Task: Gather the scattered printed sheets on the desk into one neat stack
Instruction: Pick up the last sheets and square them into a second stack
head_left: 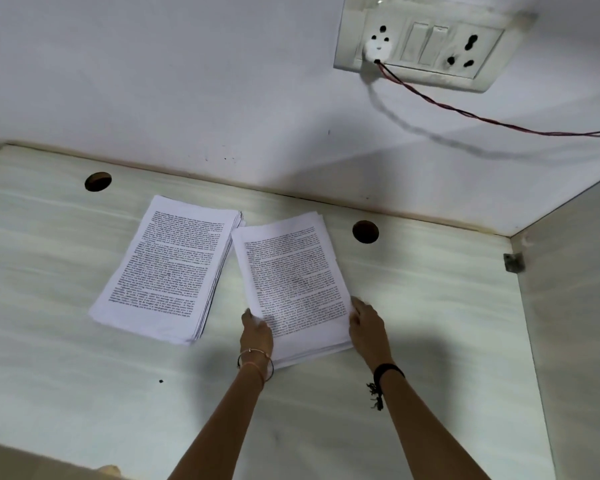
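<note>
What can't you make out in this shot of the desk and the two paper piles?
Head view:
- Print on the left pile and right pile: too small and blurred to read.
- Sheet counts: edges too fine.
- Whether left hand and right hand grip or press the right pile: fingertips hidden by hands and paper.
- Where the red-black wire leads: cut off by the right edge.

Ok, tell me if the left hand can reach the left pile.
Probably yes: only bare desk lies between the left hand and the left pile, though it grips the right pile.
</note>
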Tool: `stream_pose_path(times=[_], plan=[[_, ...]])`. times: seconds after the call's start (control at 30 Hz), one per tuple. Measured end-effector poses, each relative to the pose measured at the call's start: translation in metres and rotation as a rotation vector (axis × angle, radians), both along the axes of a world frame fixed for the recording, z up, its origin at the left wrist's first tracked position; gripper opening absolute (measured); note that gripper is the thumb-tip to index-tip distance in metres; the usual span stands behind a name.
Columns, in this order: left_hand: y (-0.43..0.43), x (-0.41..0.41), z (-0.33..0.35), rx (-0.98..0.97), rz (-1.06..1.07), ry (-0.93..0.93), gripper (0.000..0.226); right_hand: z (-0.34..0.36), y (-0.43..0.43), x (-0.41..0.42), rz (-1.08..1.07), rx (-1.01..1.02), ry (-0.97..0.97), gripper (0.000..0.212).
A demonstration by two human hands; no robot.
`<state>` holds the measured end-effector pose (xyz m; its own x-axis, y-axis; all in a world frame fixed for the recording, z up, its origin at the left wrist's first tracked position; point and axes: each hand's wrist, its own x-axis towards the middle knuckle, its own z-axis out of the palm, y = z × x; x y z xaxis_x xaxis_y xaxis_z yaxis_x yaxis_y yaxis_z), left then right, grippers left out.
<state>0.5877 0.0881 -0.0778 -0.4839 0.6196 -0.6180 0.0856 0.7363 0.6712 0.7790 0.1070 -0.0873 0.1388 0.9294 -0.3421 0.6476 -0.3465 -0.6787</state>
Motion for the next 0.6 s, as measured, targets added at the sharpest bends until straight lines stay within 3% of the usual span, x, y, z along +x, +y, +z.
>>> stream_pose_path(times=[0.1, 0.23, 0.33, 0.4, 0.5, 0.53, 0.6], plan=[[-0.001, 0.005, -0.002, 0.011, -0.067, 0.045, 0.046, 0.004, -0.003, 0.000, -0.054, 0.059, -0.051, 0.026], [-0.003, 0.006, 0.002, -0.038, -0.020, 0.043, 0.049, 0.015, -0.009, 0.006, -0.065, 0.003, 0.081, 0.022], [-0.006, 0.006, -0.009, -0.006, 0.106, -0.074, 0.045, 0.007, -0.019, 0.012, -0.430, -0.077, 0.347, 0.011], [-0.006, 0.015, -0.013, 0.024, 0.176, -0.217, 0.034, -0.003, -0.029, 0.011, -0.693, -0.116, 0.562, 0.032], [-0.015, 0.044, -0.014, 0.013, 0.119, -0.569, 0.031, -0.009, -0.039, -0.003, -0.745, -0.079, 0.715, 0.041], [-0.019, 0.053, -0.012, -0.038, 0.024, -0.631, 0.034, -0.007, -0.040, -0.008, -0.750, -0.084, 0.711, 0.047], [-0.021, 0.058, -0.008, -0.089, -0.155, -0.578, 0.039, -0.006, -0.037, -0.004, -0.706, -0.123, 0.619, 0.060]])
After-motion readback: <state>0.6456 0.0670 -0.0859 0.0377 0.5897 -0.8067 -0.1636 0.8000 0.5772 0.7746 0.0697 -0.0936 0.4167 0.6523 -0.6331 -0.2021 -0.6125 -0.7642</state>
